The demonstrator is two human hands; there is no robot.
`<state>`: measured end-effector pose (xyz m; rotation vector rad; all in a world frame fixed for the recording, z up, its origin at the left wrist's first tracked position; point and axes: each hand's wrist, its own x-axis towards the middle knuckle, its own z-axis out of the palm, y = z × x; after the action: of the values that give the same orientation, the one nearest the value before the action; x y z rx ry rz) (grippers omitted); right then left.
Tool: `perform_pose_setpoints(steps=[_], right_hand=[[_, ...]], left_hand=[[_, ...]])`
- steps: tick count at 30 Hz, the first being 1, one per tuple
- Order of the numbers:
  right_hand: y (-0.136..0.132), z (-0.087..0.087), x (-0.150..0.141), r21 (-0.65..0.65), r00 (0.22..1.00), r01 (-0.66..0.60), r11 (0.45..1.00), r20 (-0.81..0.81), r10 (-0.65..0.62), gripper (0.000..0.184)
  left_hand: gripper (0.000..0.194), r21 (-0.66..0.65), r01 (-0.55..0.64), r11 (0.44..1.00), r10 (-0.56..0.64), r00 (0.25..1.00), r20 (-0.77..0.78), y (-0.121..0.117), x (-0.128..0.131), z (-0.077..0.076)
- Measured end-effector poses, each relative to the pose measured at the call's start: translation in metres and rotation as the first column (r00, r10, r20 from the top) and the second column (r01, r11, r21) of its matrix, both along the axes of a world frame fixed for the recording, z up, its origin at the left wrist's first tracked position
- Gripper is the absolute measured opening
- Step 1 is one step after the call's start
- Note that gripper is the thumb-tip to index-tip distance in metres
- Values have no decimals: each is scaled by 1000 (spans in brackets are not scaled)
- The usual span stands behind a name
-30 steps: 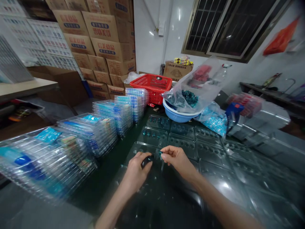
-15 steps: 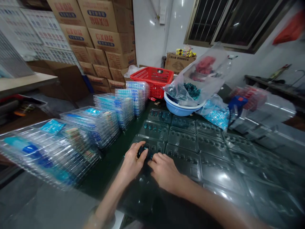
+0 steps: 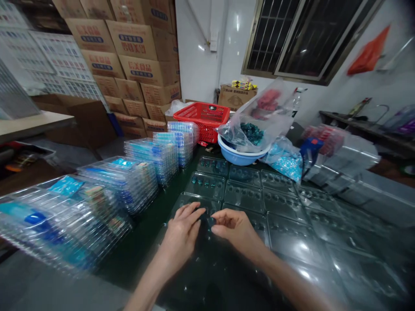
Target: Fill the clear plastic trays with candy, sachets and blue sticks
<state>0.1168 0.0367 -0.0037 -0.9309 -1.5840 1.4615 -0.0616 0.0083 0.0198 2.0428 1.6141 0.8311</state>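
My right hand (image 3: 238, 226) pinches a small teal piece (image 3: 212, 219) between thumb and fingertips, low over a clear plastic tray (image 3: 184, 198). On the left side of the same tray, my left hand (image 3: 181, 231) is palm down with its fingers apart. Its palm is hidden, and I see nothing between the fingers. Just behind, another clear tray (image 3: 214, 194) has a row of small teal pieces (image 3: 202, 181) in its hollows. More clear trays (image 3: 298, 237) lie side by side to the right.
Stacks of filled clear packs (image 3: 110, 185) line the table's left side. At the back stand a red basket (image 3: 207, 129) and a blue basin (image 3: 240, 157) holding a bag of teal pieces (image 3: 253, 133). A bag of light-blue packets (image 3: 287, 160) sits beside the basin. Cardboard boxes (image 3: 136, 47) rise behind.
My left fingers have spread, and the dark teal thing seen between them no longer shows. My right hand has turned and now pinches a small teal piece. The view has tilted up slightly.
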Motion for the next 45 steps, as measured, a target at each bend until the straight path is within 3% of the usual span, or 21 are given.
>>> perform_pose_setpoints(steps=[5,8,12,14,16,18,20,22,24,28,31,35,37,41,43,45], right_hand=[[-12,4,-12,-47,992,14,999,-126,-20,15],[-19,6,-15,-56,990,87,995,-102,-93,14],[-26,10,-12,-41,982,176,983,-56,-178,13],[-29,12,-10,-91,982,155,984,-97,-164,13],[-31,11,-9,-173,982,87,981,-150,-113,12],[-30,10,-9,-214,981,29,976,-180,-69,10],[-28,9,-9,-182,981,58,982,-172,-89,8],[-26,9,-9,-87,978,167,982,-116,-176,13],[-25,11,-8,66,966,258,964,-21,-257,21],[-26,16,-7,327,960,199,924,124,-251,22],[-22,16,-7,292,967,180,939,122,-223,18],[-16,11,-11,87,983,177,980,29,-180,11],[-15,11,-14,62,986,166,984,16,-168,17],[1,14,-11,285,973,89,955,181,-144,18],[26,12,-4,431,929,77,899,296,-222,13],[60,7,3,547,845,102,831,394,-363,16]], left_hand=[[24,-44,51,998,-36,954,298,-15,9,12],[13,-69,-28,997,56,892,448,-20,15,11],[14,-235,-68,970,200,771,605,-19,24,6],[22,-296,-4,955,221,674,705,-18,28,3],[28,-348,97,932,251,517,818,-18,34,0],[23,-410,182,894,333,346,877,-18,39,-4],[17,-464,228,856,409,250,877,-18,42,-9],[16,-482,217,849,428,251,868,-17,44,-13],[17,-481,192,856,415,301,859,-15,44,-17],[25,-475,186,860,404,321,857,-9,43,-22],[30,-491,186,851,427,298,854,-6,44,-23],[34,-523,197,829,438,353,827,-1,42,-24],[32,-511,210,833,420,362,833,2,39,-23],[31,-555,243,796,468,334,818,6,29,-14],[30,-572,213,792,489,341,803,6,22,-9],[28,-539,148,829,460,366,809,5,11,-6]])
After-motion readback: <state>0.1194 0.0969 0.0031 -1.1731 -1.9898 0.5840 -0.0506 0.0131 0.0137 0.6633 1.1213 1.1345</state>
